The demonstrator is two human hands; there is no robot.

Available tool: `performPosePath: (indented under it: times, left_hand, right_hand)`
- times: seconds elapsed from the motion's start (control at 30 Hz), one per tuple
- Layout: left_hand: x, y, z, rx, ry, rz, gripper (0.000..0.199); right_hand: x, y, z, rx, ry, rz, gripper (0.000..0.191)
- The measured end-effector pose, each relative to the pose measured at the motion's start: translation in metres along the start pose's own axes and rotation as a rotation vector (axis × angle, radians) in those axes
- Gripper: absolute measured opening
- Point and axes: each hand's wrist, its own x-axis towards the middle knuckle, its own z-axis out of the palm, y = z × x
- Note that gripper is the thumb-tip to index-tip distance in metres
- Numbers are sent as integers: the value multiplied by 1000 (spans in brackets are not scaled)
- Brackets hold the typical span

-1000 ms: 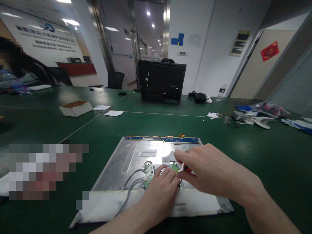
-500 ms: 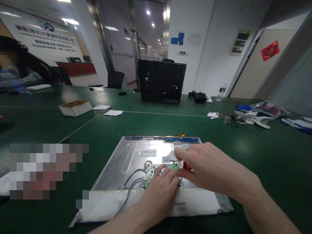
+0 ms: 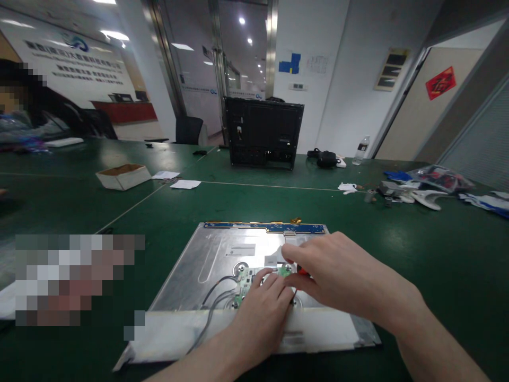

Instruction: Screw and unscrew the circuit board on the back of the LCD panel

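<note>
Gripping one red-handled tool (image 3: 303, 271), the closed right hand (image 3: 318, 262) sits beside the half-curled left hand (image 3: 264, 305), its grip unclear, over one green circuit board (image 3: 244, 282) on one silver metal panel (image 3: 183, 286) atop the green worktop (image 3: 139, 223).

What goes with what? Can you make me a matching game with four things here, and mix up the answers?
1. circuit board
2. blue strip
3. big flat casing
4. bottle

A. clear and upright
B. partly under the left hand
C. black, near the far side of the table
D. along the far edge of the metal panel

Right pairs: 1-B, 2-D, 3-C, 4-A
</note>
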Motion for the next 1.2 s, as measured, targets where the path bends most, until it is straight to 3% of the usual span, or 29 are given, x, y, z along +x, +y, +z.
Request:
performPosePath:
  times: [0.23,0.53,0.83,1.0,1.07,1.2]
  left_hand:
    - [0,-1,-3,3,-36,21,21]
    - [0,-1,-3,-9,-25,27,20]
    - [1,0,-4,7,-42,21,20]
    - [0,0,-3,3,-4,25,20]
    - [0,1,-3,3,9,21,21]
    - [0,0,-2,19,-14,15,18]
  right_hand:
    - [-5,-2,-4,72,-27,-121,12]
    - [-1,-5,-1,-31,-9,41,9]
    - [-7,1,-3,63,-25,-100,13]
    - [-1,-3,-2,21,-19,-21,5]
    - [0,-3,-2,0,-18,9,11]
    - [-4,-3,-4,34,-11,-47,10]
